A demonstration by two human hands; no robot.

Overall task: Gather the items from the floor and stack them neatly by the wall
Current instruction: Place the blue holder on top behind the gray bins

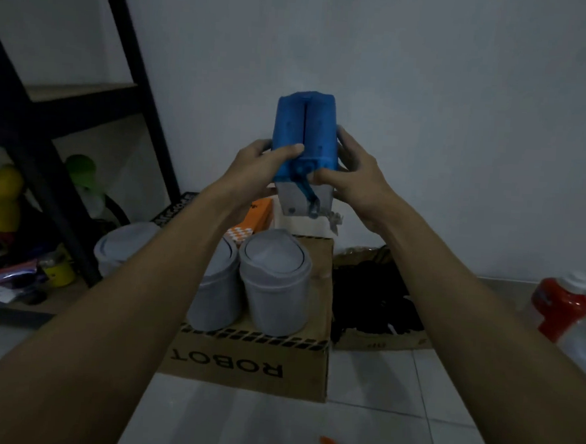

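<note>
— So, what's biggest in front of you?

— Behind everything, the white wall [429,110], with a black metal shelf rack [128,84] at my left. Below that, a cardboard box [258,367] on the tiled floor [392,433], printed "ROBOT" in black capitals, upside down from where I stand, under a black dashed strip.

— And on the box?

— Grey swing-lid bins: one [274,286] at the front, a second [215,292] touching it on the left, a third [122,249] further left, partly behind my forearm. An orange box [256,216] with a checked pattern lies behind them; its print is too blurred to read.

— Where's the item you're holding?

— Up in the air above the bins, close to the wall: a blue plastic container with a grey base [304,150], tilted. My left hand [257,161] grips its left side, thumb across the blue face. My right hand [353,170] curls round the right side, thumb near the blue handle.

— Anything smaller?

— A red bottle with a white cap [559,303] at the right; its label is unreadable.
</note>
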